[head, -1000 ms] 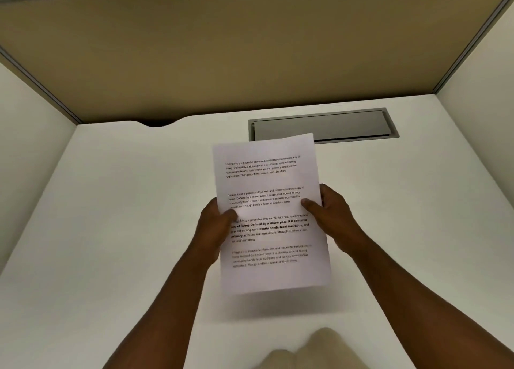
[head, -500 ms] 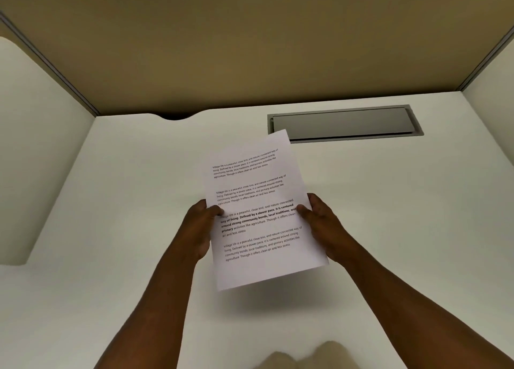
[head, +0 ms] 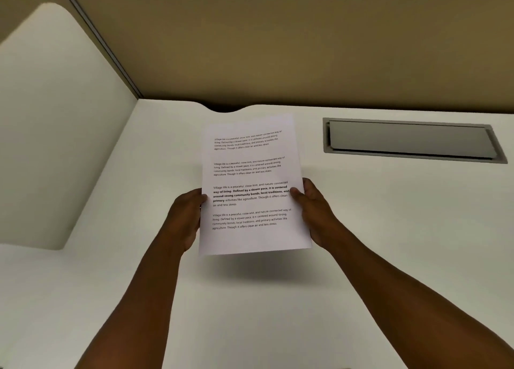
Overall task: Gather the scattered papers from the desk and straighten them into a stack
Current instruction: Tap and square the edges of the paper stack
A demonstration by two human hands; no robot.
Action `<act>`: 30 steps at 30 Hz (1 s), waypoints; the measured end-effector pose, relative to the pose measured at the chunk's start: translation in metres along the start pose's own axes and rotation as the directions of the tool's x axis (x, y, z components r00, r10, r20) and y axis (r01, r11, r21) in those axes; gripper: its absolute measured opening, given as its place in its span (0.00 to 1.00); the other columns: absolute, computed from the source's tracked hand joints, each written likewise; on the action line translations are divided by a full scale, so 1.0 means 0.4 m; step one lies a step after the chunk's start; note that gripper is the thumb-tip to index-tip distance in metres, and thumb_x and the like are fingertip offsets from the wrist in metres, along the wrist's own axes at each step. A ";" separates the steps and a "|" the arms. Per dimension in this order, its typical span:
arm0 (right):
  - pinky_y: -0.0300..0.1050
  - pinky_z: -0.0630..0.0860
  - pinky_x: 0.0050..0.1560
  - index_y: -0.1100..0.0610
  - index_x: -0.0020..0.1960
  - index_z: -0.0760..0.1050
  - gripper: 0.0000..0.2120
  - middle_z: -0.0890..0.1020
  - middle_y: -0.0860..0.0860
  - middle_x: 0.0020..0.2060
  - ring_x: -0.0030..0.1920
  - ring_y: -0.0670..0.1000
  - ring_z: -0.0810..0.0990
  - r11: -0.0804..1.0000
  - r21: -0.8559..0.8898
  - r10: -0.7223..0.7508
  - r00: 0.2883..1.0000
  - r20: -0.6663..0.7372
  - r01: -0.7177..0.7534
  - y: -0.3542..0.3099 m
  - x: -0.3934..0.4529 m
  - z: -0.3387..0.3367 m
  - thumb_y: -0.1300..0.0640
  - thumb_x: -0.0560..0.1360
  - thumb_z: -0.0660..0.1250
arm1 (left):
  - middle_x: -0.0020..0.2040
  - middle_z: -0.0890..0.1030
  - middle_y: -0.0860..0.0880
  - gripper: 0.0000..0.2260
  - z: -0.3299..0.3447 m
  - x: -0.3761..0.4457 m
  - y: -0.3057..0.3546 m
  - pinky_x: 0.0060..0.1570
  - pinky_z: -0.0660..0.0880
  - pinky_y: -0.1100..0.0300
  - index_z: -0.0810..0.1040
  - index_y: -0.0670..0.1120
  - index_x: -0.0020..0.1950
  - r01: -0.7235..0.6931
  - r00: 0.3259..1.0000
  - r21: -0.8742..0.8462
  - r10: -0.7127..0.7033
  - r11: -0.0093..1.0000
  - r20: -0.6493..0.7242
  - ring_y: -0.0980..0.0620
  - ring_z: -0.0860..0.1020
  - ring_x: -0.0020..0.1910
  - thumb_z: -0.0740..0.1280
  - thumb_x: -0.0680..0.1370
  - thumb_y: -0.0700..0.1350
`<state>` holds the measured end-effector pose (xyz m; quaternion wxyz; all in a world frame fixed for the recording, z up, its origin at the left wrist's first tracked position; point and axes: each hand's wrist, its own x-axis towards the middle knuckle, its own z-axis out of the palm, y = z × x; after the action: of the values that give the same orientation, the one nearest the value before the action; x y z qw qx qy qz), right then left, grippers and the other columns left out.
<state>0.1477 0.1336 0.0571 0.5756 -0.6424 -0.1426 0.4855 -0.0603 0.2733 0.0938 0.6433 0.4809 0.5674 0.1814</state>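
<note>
A stack of white printed papers (head: 251, 174) hangs in the air above the white desk (head: 375, 229), its top sheet showing several short paragraphs of text. My left hand (head: 185, 218) grips the stack's left edge with the thumb on the front. My right hand (head: 314, 210) grips the right edge the same way, thumb over the text. The sheets look aligned and cast a shadow on the desk below. No loose sheets show on the desk.
A grey cable-tray lid (head: 411, 140) is set into the desk at the back right. A tan partition (head: 278, 40) closes the back, with a cable notch (head: 224, 108) at its foot. A white side panel (head: 55, 124) stands at the left.
My head has turned left, so the grey lid now sits further right and the left panel is in view. The papers stay held in both hands, a little straighter than before.
</note>
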 end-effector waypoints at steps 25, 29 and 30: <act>0.45 0.74 0.54 0.54 0.59 0.71 0.10 0.77 0.47 0.52 0.53 0.52 0.77 0.948 -0.303 0.073 0.993 -0.091 -0.097 0.022 0.506 0.390 0.57 0.78 0.59 | 0.40 0.78 0.46 0.09 -0.230 0.604 0.101 0.46 0.69 0.55 0.78 0.47 0.36 0.063 0.968 0.231 -0.004 0.971 -0.249 0.46 0.73 0.43 0.63 0.74 0.39; 0.43 0.72 0.47 0.55 0.60 0.72 0.12 0.77 0.48 0.49 0.48 0.51 0.77 0.912 -0.393 0.081 0.990 -0.113 -0.120 0.028 0.530 0.398 0.57 0.77 0.60 | 0.38 0.75 0.46 0.10 -0.220 0.644 0.099 0.44 0.68 0.54 0.75 0.45 0.34 0.088 0.960 0.288 -0.005 0.953 -0.278 0.46 0.72 0.41 0.62 0.75 0.39; 0.42 0.71 0.45 0.55 0.59 0.72 0.12 0.77 0.48 0.49 0.47 0.50 0.76 0.909 -0.399 0.081 0.989 -0.121 -0.123 0.028 0.535 0.398 0.57 0.77 0.60 | 0.38 0.76 0.46 0.09 -0.218 0.654 0.097 0.44 0.68 0.54 0.76 0.44 0.35 0.087 0.959 0.307 0.004 0.948 -0.283 0.46 0.72 0.42 0.62 0.75 0.38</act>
<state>0.1225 0.3850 -0.0298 0.4104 -0.7780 -0.1767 0.4416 -0.0512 0.5314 -0.0101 0.4747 0.5352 0.6845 0.1405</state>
